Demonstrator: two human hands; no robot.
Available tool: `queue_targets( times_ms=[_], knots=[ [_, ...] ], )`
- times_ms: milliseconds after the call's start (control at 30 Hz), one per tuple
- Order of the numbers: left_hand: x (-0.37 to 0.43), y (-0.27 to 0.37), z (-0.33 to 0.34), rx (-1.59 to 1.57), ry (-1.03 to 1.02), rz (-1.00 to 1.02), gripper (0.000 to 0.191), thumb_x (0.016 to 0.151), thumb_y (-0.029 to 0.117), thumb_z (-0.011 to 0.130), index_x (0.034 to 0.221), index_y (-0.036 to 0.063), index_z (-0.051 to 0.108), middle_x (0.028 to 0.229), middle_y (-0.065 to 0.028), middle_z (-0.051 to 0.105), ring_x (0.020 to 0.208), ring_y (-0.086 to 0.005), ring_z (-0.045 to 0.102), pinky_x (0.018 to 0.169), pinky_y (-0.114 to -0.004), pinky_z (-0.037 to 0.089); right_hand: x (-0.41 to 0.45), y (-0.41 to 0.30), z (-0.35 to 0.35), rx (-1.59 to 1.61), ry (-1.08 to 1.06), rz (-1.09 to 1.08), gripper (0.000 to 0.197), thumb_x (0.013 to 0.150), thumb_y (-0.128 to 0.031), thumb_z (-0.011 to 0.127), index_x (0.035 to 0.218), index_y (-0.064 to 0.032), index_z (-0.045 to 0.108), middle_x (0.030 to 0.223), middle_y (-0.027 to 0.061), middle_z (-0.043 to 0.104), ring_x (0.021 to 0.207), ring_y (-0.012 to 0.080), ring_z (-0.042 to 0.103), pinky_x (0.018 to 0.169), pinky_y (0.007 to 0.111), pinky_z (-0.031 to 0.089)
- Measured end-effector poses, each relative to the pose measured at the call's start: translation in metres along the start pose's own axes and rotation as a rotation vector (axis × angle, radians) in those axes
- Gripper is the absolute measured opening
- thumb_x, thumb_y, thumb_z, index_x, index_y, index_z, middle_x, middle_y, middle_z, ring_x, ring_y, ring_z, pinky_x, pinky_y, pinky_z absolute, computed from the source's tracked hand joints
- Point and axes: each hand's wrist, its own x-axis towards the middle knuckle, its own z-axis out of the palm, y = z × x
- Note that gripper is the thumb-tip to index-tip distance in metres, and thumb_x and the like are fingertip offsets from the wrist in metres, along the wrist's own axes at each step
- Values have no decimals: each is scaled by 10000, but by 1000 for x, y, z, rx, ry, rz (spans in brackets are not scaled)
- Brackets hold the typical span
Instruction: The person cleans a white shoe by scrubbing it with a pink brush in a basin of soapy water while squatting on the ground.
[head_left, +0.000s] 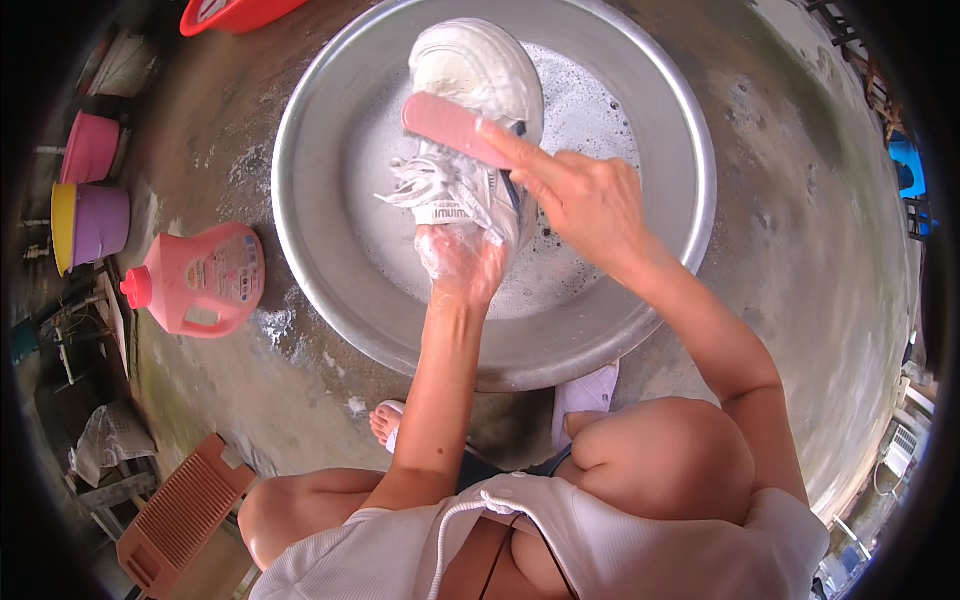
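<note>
A white lace-up sneaker (472, 67), wet with suds, is held over a wide metal basin (679, 187). My left hand (461, 259) reaches into the shoe's opening from the heel end, its fingers hidden inside. Loose white laces (424, 180) hang to the left of the tongue. My right hand (585, 199) grips a pink scrub brush (450, 127), the index finger laid along its back. The brush lies across the upper just behind the toe, its bristles mostly hidden. Foamy water (585, 97) covers the basin's bottom.
Left of the basin a pink detergent jug (214, 281) lies on the concrete floor (780, 247). Beyond it are a pink bucket (90, 146) and a purple one (101, 225). A brown washboard (187, 510) leans at lower left. A red tub (240, 19) stands at the top left.
</note>
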Motion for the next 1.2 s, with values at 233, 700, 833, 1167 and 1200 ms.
queue_targets(
  times_ms=[233, 700, 833, 1167, 1200],
  knots=[
    [-1, 9, -18, 149, -349, -34, 373, 940, 322, 413, 1202, 69, 493, 1113, -71, 576, 1017, -210, 567, 870, -342, 483, -26, -12, 11, 165, -96, -40, 465, 856, -204, 590, 1299, -315, 500, 638, 77, 633, 481, 216, 577, 470, 323, 467],
    [-4, -11, 11, 680, 495, 3, 411, 954, 278, 375, 1296, 55, 425, 1251, -56, 487, 1120, -189, 474, 952, -309, 390, -6, 32, 17, 100, 73, -37, 459, 866, -300, 590, 1305, -367, 477, 496, 36, 554, 398, 150, 511, 425, 298, 434],
    [3, -8, -18, 764, 496, -34, 434, 939, 273, 421, 1320, 67, 394, 1289, -65, 448, 1143, -177, 449, 958, -300, 387, 42, 61, -22, 50, -59, 331, 439, 871, -415, 557, 1294, -313, 507, 547, 61, 578, 488, 185, 567, 511, 313, 464],
    [0, 16, -37, 1599, 49, 98, 455, 870, 241, 581, 1259, 28, 483, 1203, -106, 530, 1130, -193, 477, 983, -319, 387, 21, 64, -23, 144, 108, 230, 536, 810, -492, 605, 1287, -260, 529, 902, 90, 597, 827, 227, 581, 721, 334, 446],
    [1, 1, -38, 894, 147, 3, 448, 907, 276, 547, 1275, 35, 467, 1222, -122, 510, 1176, -178, 442, 1001, -320, 385, 18, 70, -25, 91, 72, 267, 479, 831, -358, 631, 1289, -260, 528, 846, 87, 581, 773, 213, 580, 695, 327, 455]
  ],
)
